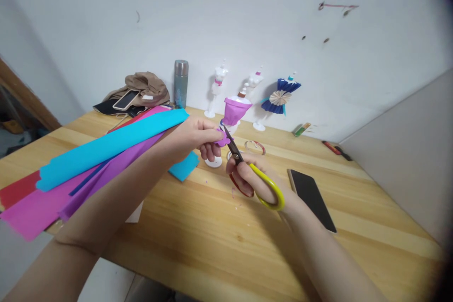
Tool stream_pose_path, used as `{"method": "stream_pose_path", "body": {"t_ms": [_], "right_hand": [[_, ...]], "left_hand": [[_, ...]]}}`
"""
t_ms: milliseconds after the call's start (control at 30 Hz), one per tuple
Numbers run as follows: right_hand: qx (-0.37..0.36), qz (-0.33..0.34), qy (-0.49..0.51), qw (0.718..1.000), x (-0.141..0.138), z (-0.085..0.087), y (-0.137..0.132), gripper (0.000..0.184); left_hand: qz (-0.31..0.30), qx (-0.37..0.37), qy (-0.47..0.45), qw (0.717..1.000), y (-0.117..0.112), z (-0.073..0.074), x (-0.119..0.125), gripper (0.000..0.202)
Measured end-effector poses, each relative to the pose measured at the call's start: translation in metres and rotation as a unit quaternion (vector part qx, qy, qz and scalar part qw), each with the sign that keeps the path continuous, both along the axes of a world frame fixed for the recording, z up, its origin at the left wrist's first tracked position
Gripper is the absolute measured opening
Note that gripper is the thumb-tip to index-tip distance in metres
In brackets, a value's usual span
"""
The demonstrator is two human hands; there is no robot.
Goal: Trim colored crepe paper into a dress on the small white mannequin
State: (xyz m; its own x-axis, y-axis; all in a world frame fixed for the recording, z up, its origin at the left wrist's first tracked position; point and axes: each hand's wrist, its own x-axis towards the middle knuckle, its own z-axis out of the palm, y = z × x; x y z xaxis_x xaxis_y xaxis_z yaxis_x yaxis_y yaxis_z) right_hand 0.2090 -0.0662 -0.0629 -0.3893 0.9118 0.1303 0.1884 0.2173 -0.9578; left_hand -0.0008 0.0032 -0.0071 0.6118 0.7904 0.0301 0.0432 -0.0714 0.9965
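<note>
Left hand [203, 138] pinches a small purple paper piece [223, 141] between thumb and fingers; right hand [255, 178] is closed through the handle loops of the scissors [236, 155]. Paper is held above the table [212, 231], beside the blades, in front of a small dress form [238, 111]. Whether the blades bite into it cannot be determined.

Assessment: the paper should prove very light, soft and easily torn or creased; a gentle pinch near its middle, clear of the cutting edge, is advised. Scissors should be stiff and heavier, best held by the loops.

Materials: purple edge appears scalloped; blades dark metal, loops smooth, yellow and red. Long, flat blue paper [113, 148] has a wavy end. Tabletop shows wood grain.
</note>
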Motion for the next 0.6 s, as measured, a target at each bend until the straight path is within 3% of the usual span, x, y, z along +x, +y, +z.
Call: {"method": "stream_pose_path", "body": {"t_ms": [600], "right_hand": [[-0.008, -0.010, -0.012, 1.000, 0.0003, 0.0044, -0.0012, 0.061]], "left_hand": [[0.009, 0.003, 0.000, 1.000, 0.0003, -0.0009, 0.0036, 0.024]]}}
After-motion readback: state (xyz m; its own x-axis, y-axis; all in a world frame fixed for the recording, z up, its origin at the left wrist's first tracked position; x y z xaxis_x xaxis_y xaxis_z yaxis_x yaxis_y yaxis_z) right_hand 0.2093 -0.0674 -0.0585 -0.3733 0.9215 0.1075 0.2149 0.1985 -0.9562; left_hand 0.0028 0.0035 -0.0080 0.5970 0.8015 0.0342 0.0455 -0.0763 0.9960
